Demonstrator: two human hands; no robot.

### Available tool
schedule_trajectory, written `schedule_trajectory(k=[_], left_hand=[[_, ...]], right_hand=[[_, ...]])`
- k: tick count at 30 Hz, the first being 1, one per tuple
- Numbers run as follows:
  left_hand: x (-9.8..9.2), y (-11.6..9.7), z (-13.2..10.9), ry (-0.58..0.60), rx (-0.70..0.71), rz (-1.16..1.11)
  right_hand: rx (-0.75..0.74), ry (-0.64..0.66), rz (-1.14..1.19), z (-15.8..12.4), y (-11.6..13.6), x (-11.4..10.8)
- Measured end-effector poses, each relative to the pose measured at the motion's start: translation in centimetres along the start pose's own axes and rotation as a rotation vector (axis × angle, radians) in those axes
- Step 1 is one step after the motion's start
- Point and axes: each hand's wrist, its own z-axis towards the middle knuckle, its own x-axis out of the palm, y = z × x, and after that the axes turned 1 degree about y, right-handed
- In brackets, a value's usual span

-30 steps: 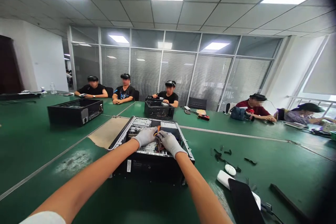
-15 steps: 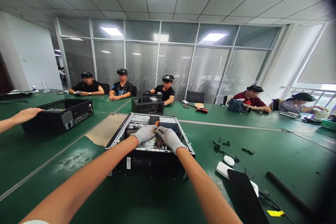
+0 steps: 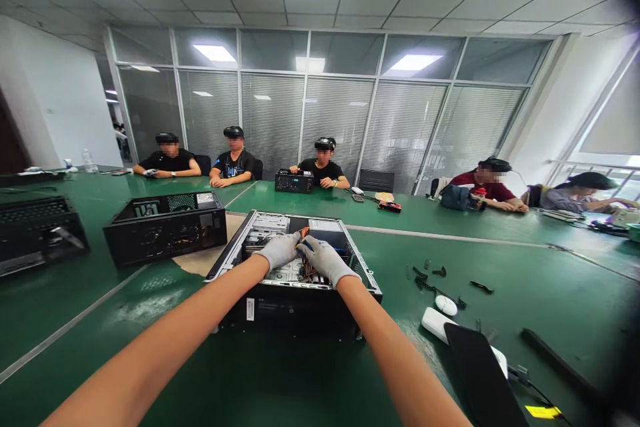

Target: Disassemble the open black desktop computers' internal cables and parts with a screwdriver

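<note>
Wire bundle in computer case, pinched by left hand and right hand, green table, glass-walled room

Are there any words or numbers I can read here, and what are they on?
None can be read.
White sticker on the open computer case: print too small.
Blue print on a seated person's black shirt: blurred.
White label on the other black case: too small.

Fingers buried among wires, far-left case cut off

Open computer case, coloured cables inside
</note>
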Motion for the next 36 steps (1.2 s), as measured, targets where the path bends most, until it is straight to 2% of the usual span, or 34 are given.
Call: schedule_trajectory(k=[2,5,11,14,16,20,24,30,36], left_hand=[[-0.3,-0.2,-0.2,0.025,0.034,0.006],[-0.7,-0.5,-0.5,-0.002,0.053,-0.01],[-0.8,-0.4,-0.3,-0.087,0.05,-0.046],[-0.4,-0.2,0.1,-0.12,0.083,-0.013],[-0.3,-0.1,0.3,-0.133,0.093,-0.007],[-0.1,-0.2,0.6,-0.128,0.026,-0.048],[-0.1,-0.2,0.7,-0.097,0.001,-0.036],[0.0,0.0,0.6,-0.174,0.025,-0.015],[0.3,-0.3,0.8,-0.186,0.089,-0.107]], right_hand=[[-0.011,-0.012,0.001,-0.3,0.0,0.1],[-0.003,-0.022,-0.034,-0.3,0.0,0.2],[-0.148,0.017,-0.235,0.3,0.0,0.0],[-0.113,0.047,-0.268,0.6,0.1,-0.1],[-0.099,0.044,-0.262,0.6,0.1,-0.1],[-0.129,-0.039,-0.159,0.2,0.1,0.0],[-0.019,-0.106,-0.002,-0.1,0.1,0.0],[-0.11,-0.012,-0.118,-0.3,-0.2,0.1],[0.061,-0.066,0.001,0.0,-0.2,0.2]])
